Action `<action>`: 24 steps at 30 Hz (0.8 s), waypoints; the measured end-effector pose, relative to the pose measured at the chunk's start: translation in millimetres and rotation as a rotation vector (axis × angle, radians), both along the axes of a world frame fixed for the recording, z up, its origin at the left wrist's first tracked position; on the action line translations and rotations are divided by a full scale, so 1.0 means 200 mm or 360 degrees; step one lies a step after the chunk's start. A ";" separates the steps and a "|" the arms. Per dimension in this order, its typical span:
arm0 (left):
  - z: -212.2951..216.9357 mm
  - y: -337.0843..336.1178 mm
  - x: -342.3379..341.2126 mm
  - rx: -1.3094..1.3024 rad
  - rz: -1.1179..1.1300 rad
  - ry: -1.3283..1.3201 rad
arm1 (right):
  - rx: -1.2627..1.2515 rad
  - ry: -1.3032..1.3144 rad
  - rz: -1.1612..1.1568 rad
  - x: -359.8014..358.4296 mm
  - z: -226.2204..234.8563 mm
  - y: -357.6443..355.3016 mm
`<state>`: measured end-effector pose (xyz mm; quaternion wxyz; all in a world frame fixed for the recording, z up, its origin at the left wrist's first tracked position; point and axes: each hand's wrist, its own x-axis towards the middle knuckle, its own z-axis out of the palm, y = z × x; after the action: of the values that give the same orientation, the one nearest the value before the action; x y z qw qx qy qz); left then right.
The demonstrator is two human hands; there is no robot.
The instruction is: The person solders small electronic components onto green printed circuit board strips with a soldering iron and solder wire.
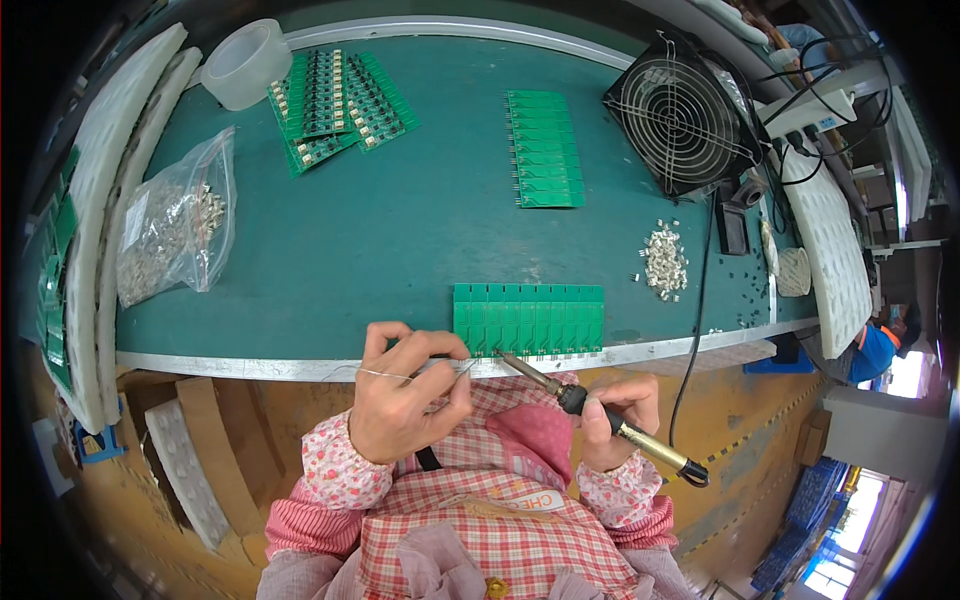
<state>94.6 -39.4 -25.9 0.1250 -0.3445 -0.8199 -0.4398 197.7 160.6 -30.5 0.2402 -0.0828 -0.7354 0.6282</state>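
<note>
Right grip (pixel 620 418) pinches a soldering iron (pixel 572 399), tip at a green board (pixel 528 316) by the counter's near edge (pixel 250 367); left grip (pixel 408 390) pinches wire (pixel 384 374).

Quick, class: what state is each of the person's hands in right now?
Left hand: closed, holding thin solder wire.
Right hand: closed, holding a soldering iron.

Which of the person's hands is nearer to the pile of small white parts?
The right. The right hand, gripping the soldering iron, is below the pile and slightly left in the picture; the left hand is much farther left.
</note>
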 end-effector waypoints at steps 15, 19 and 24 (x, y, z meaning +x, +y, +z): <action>-0.01 0.01 0.01 0.0002 0.0008 -0.0007 | 0.0057 0.0027 0.0107 -0.03 -0.01 -0.03; -0.01 0.01 0.01 -0.0013 0.0012 0.0000 | 0.0148 0.0113 0.0161 -0.04 -0.02 -0.01; 0.00 0.01 0.01 -0.0026 0.0023 -0.0016 | 0.0282 0.0211 0.0185 -0.05 -0.02 -0.01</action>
<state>96.0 -38.1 -25.4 0.1211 -0.3375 -0.8265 -0.4339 187.3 158.4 -34.4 0.2578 0.0231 -0.7742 0.5776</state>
